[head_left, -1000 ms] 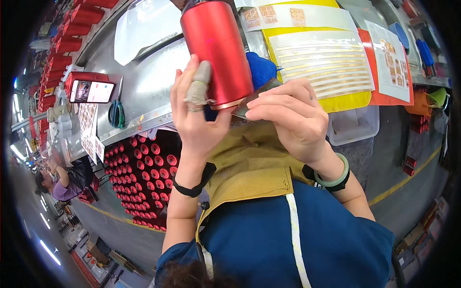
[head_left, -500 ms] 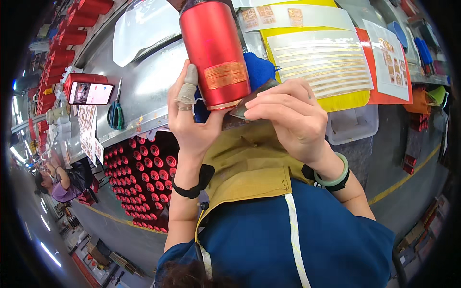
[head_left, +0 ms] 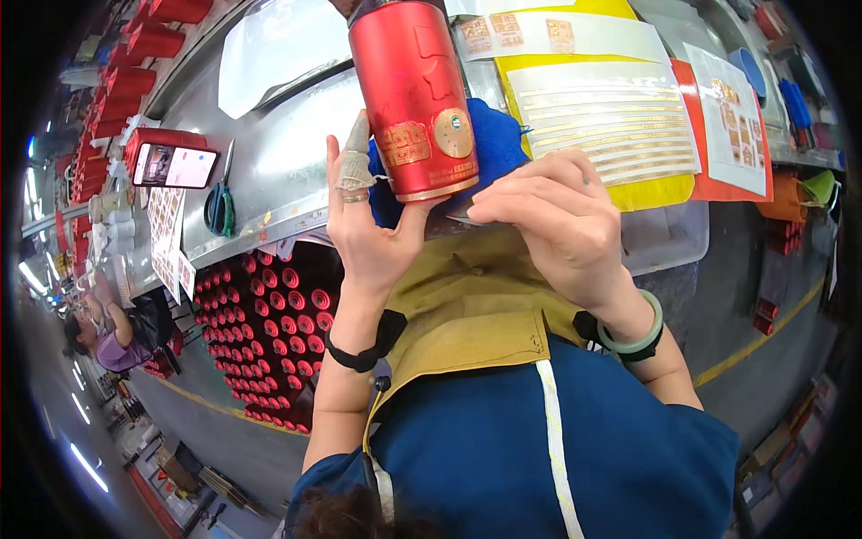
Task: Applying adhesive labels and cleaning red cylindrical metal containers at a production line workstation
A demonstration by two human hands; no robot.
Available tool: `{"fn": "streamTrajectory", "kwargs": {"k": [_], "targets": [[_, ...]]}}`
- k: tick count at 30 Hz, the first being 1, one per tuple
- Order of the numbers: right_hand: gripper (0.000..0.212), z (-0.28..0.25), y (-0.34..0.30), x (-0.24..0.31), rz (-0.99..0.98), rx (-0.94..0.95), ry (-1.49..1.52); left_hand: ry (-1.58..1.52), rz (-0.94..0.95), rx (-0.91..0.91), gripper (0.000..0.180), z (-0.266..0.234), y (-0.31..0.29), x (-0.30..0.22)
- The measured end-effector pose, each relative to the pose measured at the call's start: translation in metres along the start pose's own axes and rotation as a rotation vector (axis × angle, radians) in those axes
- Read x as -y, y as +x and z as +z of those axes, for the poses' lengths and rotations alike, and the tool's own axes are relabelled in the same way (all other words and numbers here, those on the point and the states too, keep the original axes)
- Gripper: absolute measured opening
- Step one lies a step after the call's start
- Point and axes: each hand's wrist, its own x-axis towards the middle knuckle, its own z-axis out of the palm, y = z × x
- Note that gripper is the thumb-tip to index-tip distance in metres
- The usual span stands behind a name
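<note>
Cylinder of shiny red metal (head_left: 395,85): lay ahead, just right of the left hand (head_left: 373,216), up and left of the right hand (head_left: 557,202).
Long axis: ran away from the body, far end tipped slightly left, near rim facing the khaki cloth apron (head_left: 449,323).
Nearer hand: left, right on it, fingers spread along the flank, thumb tucked at the rim!
Right pinch: narrow, on a thin dark flat piece (head_left: 461,215) beside that rim; contact, couldn't tell.
Hard to see: most of that piece was masked by fingers; the far end's dark fitting (head_left: 391,6) was cut off.
</note>
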Motion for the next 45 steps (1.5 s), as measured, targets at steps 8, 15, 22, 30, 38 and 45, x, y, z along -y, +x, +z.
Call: {"fn": "streamTrajectory", "kwargs": {"k": [8, 15, 22, 30, 38, 45], "targets": [[0.019, 0.0, -0.001, 0.01, -0.055, 0.127, -0.005, 0.025, -0.035, 0.105, 0.077, -0.005, -0.009, 0.008], [0.022, 0.003, 0.036, -0.009, -0.15, -0.03, -0.09, -0.092, -0.077, 0.125, 0.084, -0.003, -0.013, 0.012], [0.017, 0.008, 0.065, 0.008, -0.102, 0.181, 0.046, -0.314, -0.281, 0.047, 0.097, 0.008, -0.014, 0.014], [0.022, 0.016, 0.099, -0.008, -0.257, 0.156, -0.044, -0.206, -0.174, -0.069, 0.094, 0.001, 0.0, -0.005], [0.025, 0.005, 0.126, -0.024, -0.331, 0.057, -0.287, -0.2, -0.215, -0.059, 0.098, 0.002, 0.003, -0.014], [0.027, 0.013, 0.117, -0.002, -0.22, 0.196, -0.297, -0.273, -0.178, -0.149, 0.112, 0.015, 0.01, -0.013]]}}
